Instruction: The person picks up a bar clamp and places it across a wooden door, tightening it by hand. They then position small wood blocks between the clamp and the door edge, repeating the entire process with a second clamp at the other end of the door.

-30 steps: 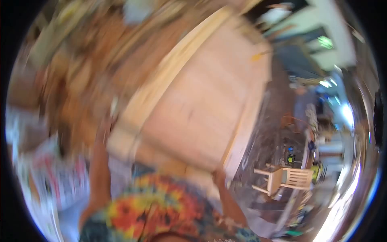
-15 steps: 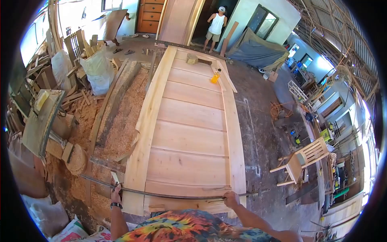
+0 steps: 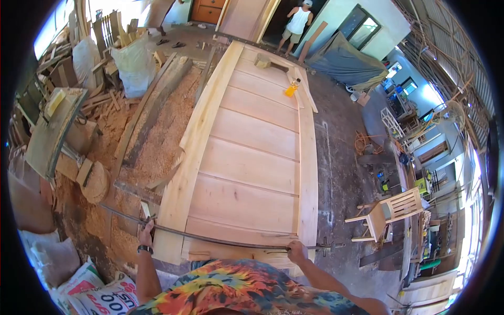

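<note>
A long metal bar clamp [image 3: 220, 240] lies across the near end of a large wooden door panel [image 3: 247, 159], its ends reaching past both side rails. My left hand [image 3: 145, 234] is closed around the clamp at its jaw, just off the panel's left edge. Near the right rail, my right hand [image 3: 297, 252] grips the bar with the fingers curled round it. The clamp's other jaw [image 3: 324, 247] sticks out beyond the right edge. On the panel's far end are a bottle of orange-yellow liquid [image 3: 291, 90] and a wooden mallet [image 3: 264, 61].
Wood shavings [image 3: 163, 139] and scrap timber cover the floor at left, near a white sack [image 3: 134, 68]. Printed sacks [image 3: 107, 294] lie at my lower left. A wooden chair [image 3: 386, 212] stands to the right. Beyond the panel, a person [image 3: 298, 23] stands in the doorway.
My view has tilted down and turned slightly, so the scene sits higher in the frame. Both hands keep hold of the clamp at nearly the same places along it.
</note>
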### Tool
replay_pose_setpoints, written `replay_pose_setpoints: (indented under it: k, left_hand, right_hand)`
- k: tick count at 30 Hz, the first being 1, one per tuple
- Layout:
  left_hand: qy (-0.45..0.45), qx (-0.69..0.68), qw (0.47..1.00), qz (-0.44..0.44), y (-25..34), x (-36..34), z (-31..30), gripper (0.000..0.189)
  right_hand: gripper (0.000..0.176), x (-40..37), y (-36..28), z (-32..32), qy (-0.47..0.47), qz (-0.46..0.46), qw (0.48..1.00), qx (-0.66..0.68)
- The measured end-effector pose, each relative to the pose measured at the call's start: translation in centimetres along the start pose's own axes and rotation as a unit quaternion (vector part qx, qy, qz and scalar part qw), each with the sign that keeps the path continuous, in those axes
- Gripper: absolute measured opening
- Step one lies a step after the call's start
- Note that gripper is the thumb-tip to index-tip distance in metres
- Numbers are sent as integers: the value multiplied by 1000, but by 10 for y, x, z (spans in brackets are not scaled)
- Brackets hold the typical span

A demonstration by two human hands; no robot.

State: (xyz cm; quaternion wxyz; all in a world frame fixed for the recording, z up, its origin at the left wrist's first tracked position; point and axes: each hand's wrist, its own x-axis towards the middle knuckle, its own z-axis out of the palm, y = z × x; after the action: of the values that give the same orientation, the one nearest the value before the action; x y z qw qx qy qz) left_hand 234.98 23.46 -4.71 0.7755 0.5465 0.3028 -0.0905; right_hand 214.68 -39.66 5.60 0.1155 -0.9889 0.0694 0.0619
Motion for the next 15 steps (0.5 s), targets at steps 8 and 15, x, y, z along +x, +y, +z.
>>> replay_pose_setpoints:
  k: [8, 15]
  left_hand:
    - [-54, -2, 998, -32, 10, -13, -3, 54]
    - [-60, -60, 996, -24, 8, -7, 1, 44]
  right_hand:
    - [13, 0, -7, -15, -62, -6, 995, -74]
    - [8, -1, -13, -19, -22, -26, 998, -55]
